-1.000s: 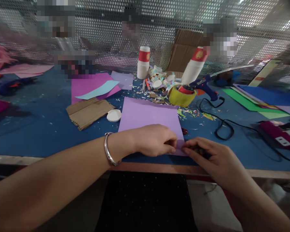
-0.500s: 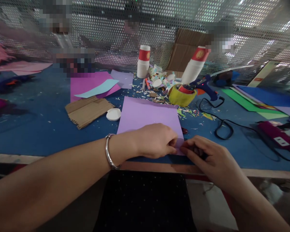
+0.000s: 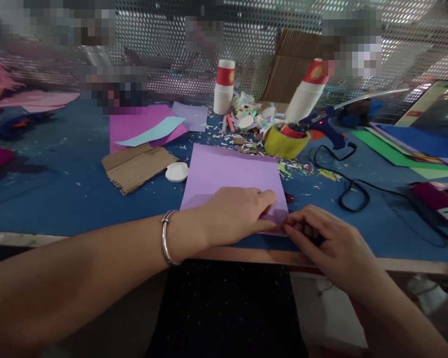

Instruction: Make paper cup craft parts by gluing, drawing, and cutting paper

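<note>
A purple sheet of paper (image 3: pixel 233 171) lies flat at the front of the blue table. Across its near right part rests my left hand (image 3: pixel 239 211), wearing a silver bangle; its fingers are bent on the sheet and the thumb lies along the near edge. At the near right corner, the fingertips and thumb of my right hand (image 3: pixel 323 233) pinch the paper. The two hands almost meet there. My left hand and wrist hide much of the near edge. A small dark red object (image 3: pixel 289 198) shows beside the sheet's right edge.
Beyond the sheet are paper scraps (image 3: pixel 246 122), a yellow tape roll (image 3: pixel 286 144), a blue glue gun (image 3: pixel 326 127) with its cord, and stacked paper cups (image 3: pixel 224 89). Cardboard (image 3: pixel 138 169) and a white disc (image 3: pixel 176 172) lie left. Coloured sheets (image 3: pixel 395 149) and a power strip (image 3: pixel 438 201) lie right.
My left index finger has straightened forward and the thumb has stretched along the near edge toward the right hand. My right hand keeps its pinch at the corner. The view has shifted slightly.
</note>
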The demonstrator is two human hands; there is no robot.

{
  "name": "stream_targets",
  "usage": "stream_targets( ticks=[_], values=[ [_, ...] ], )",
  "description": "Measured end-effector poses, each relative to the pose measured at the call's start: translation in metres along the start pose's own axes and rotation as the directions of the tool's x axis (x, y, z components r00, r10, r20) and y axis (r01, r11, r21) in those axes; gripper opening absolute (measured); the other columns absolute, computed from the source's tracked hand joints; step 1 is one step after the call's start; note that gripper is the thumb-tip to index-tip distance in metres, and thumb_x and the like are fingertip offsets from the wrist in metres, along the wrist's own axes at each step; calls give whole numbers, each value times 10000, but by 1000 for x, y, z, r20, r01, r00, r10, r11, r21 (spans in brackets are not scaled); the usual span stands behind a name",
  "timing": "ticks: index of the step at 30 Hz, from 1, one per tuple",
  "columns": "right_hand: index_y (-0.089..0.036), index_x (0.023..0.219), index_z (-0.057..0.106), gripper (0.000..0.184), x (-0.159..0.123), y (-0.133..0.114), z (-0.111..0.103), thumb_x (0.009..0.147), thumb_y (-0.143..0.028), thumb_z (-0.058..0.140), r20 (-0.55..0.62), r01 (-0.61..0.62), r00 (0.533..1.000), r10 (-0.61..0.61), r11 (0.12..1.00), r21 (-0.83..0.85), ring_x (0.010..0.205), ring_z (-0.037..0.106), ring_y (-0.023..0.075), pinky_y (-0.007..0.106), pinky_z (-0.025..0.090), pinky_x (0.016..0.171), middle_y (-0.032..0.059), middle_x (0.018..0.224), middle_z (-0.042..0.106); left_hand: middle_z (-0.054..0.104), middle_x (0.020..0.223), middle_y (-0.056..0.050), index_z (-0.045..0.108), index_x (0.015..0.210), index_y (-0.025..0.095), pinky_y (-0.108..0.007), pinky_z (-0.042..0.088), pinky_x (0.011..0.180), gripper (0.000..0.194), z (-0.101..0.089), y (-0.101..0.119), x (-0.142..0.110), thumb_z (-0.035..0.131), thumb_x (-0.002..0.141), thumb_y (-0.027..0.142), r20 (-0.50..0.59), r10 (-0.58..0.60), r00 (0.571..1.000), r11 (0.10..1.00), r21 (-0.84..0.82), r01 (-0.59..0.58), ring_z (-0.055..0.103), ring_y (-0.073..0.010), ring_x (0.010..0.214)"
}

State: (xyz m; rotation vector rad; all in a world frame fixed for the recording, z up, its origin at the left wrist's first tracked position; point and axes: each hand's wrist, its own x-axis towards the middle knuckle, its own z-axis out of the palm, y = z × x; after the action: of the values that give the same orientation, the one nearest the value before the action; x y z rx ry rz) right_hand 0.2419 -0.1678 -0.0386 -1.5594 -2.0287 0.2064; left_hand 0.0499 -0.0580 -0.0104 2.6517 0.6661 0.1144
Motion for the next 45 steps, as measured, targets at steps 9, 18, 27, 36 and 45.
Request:
stream_targets(
  ticks=[9,18,27,36,45],
  values=[
    [-213,848,626,143,-2,1,2,970,-244,557,-8,9,1000,-9,1000,0,625,561,136,268,462,586,7,734,593,662,1093,-107,605,1143,146,-372,457,924,566,2,-33,-22,432,967,656,-179,181,967,969,201,-145,572,-251,1026],
    [-219,938,620,102,-10,8,10,994,-259,545,-54,75,995,-79,994,-75,675,583,158,293,468,624,18,781,597,642,1246,-77,618,1336,357,-366,415,909,403,-13,-37,-36,362,1062,208,-5,482,876,796,422,-435,523,-215,1045],
    [-175,1059,619,94,-18,-1,14,975,-166,578,-175,151,961,-214,936,-318,895,606,249,409,486,836,106,971,654,671,1228,-95,613,1381,319,-375,415,858,421,-18,-35,-32,379,1047,218,106,553,827,726,427,-540,539,-223,1025],
    [-190,1305,606,361,-43,-18,24,947,-144,620,-114,198,954,-277,869,-453,1024,617,311,476,482,898,128,1128,711,663,1231,-104,602,1403,321,-391,399,875,450,-16,-37,-31,327,1057,235,99,559,824,734,405,-546,514,-243,1042],
    [-151,1301,605,404,-46,-21,30,905,-119,683,-171,203,935,-312,862,-465,1010,621,310,491,506,921,142,1060,717,685,1207,-78,626,1356,371,-393,391,915,424,-21,-37,-33,391,1033,230,126,548,827,757,346,-555,539,-240,1088]
  ],
)
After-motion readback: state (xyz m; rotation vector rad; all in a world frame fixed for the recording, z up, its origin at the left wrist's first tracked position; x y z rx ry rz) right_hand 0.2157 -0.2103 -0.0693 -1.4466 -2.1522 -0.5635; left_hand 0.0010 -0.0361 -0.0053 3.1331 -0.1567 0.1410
